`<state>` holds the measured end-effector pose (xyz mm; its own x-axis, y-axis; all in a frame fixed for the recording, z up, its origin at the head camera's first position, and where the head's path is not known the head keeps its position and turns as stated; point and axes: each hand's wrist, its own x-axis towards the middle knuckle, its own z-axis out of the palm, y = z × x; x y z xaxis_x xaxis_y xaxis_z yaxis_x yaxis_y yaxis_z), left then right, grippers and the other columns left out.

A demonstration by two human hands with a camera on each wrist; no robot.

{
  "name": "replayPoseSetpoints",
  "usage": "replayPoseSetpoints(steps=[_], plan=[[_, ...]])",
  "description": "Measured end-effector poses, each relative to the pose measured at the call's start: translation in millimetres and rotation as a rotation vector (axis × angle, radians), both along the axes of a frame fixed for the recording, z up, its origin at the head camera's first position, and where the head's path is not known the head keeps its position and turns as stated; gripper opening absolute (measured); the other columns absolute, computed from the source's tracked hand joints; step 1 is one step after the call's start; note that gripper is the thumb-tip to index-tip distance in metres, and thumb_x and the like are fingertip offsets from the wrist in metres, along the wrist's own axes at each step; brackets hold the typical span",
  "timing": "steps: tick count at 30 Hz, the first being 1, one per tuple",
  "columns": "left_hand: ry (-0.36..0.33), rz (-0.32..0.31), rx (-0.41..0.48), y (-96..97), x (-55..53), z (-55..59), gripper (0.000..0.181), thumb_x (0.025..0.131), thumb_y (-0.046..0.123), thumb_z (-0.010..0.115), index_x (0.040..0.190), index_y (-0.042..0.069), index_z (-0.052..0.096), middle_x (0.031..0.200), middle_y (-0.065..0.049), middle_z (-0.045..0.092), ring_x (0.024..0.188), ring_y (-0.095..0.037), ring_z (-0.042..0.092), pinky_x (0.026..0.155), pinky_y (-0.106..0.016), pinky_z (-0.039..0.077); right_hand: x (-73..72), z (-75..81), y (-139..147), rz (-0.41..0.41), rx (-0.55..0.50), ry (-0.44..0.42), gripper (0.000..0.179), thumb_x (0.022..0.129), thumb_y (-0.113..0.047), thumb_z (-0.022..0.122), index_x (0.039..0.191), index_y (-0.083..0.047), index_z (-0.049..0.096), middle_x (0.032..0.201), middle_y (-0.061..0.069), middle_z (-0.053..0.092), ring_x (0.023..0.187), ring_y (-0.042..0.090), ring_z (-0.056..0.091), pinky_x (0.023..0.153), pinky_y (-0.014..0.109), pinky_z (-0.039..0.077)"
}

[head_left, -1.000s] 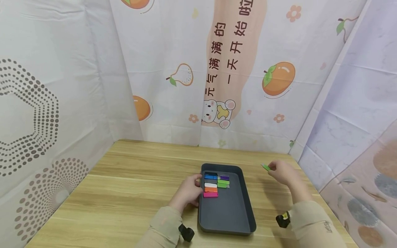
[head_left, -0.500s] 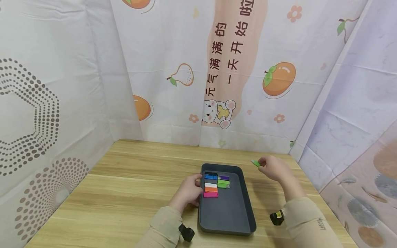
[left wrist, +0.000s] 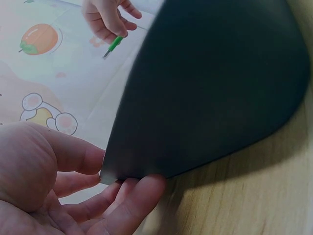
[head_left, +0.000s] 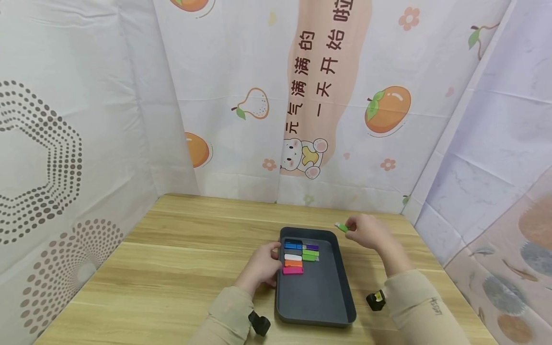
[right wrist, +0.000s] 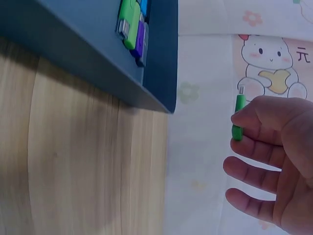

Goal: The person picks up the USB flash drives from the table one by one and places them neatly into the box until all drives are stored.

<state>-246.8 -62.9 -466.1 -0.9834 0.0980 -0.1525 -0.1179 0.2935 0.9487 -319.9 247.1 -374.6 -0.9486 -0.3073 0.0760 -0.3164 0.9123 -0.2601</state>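
Observation:
A dark grey tray (head_left: 316, 292) lies on the wooden table, with several USB flash drives in two columns near its far left corner. The left column has a pink drive (head_left: 293, 270) nearest; a purple one (head_left: 312, 247) and two green ones lie in the right column. My left hand (head_left: 260, 263) pinches the tray's left wall between thumb and fingers, plain in the left wrist view. Just beyond the tray's far right corner, my right hand (head_left: 366, 231) holds a green USB flash drive (right wrist: 238, 115) between thumb and index finger, its metal plug pointing away from the palm.
The wooden table (head_left: 194, 258) extends on both sides of the tray. A printed curtain (head_left: 241, 158) hangs behind the table's far edge, with more cloth at left and right. A black wrist camera (head_left: 376, 300) sits by the right sleeve.
My right hand has moved left toward the tray with the green USB flash drive in its fingers. The left hand and the tray have stayed put.

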Motion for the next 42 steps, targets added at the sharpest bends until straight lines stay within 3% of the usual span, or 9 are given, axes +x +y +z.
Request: replayPoseSetpoints(steps=[15, 23, 42], plan=[[-0.005, -0.001, -0.004, -0.1, 0.5, 0.9, 0.06, 0.09, -0.004, 0.064, 0.148, 0.006, 0.051, 0.121, -0.02, 0.059, 0.086, -0.03, 0.065, 0.052, -0.039, 0.06, 1.1, -5.0, -31.7, 0.105, 0.036, -0.017, 0.017, 0.083, -0.02, 0.075, 0.097, -0.011, 0.076, 0.087, -0.002, 0.069, 0.077, 0.015, 0.06, 0.074, 0.042, 0.055], [-0.009, -0.008, -0.012, -0.3, -0.5, 1.0, 0.06, 0.09, -0.004, 0.064, 0.148, 0.006, 0.051, 0.122, -0.021, 0.059, 0.088, -0.03, 0.065, 0.052, -0.039, 0.06, 2.6, -8.6, -45.8, 0.148, 0.057, -0.054, 0.011, 0.082, -0.016, 0.076, 0.092, -0.013, 0.074, 0.079, -0.004, 0.062, 0.071, 0.016, 0.053, 0.069, 0.037, 0.051], [-0.004, -0.006, -0.009, -0.8, -0.7, -0.7, 0.06, 0.09, -0.003, 0.065, 0.148, 0.006, 0.05, 0.122, -0.02, 0.059, 0.086, -0.03, 0.066, 0.051, -0.039, 0.06, 8.1, -20.9, -76.8, 0.193, 0.249, -0.108, 0.012, 0.078, -0.018, 0.083, 0.08, -0.018, 0.071, 0.074, -0.007, 0.059, 0.069, 0.016, 0.053, 0.064, 0.036, 0.05]])
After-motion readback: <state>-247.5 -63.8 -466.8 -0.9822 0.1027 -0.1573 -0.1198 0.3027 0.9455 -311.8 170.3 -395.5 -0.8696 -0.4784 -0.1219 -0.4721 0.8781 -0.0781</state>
